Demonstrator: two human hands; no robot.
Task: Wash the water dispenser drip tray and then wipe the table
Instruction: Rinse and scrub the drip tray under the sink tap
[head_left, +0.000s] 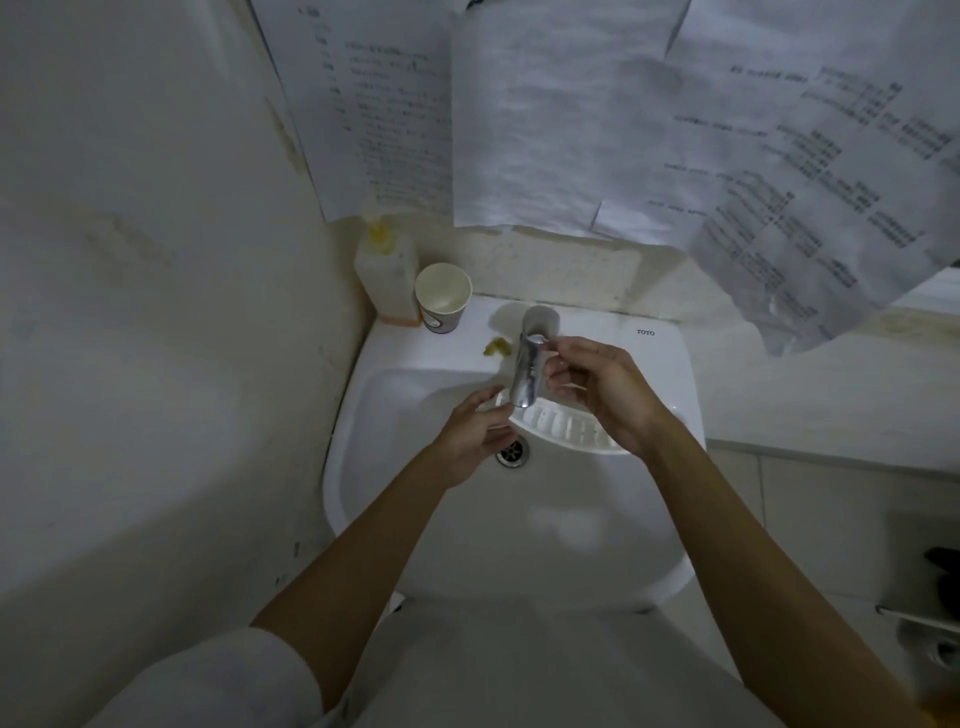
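Observation:
The white slotted drip tray lies in the white sink, under the chrome faucet and just behind the drain. My left hand is at the tray's left end, with thumb and fingers closed on its rim. My right hand hovers over the tray's right half with its fingers spread. Its index fingertip touches the faucet's lever at the top. I see no water running. The right end of the tray is hidden under my right hand.
A soap pump bottle and a paper cup stand on the sink's back left corner, with a yellow scrap on the ledge. Printed sheets hang on the wall behind. A wall runs close on the left, a tiled counter on the right.

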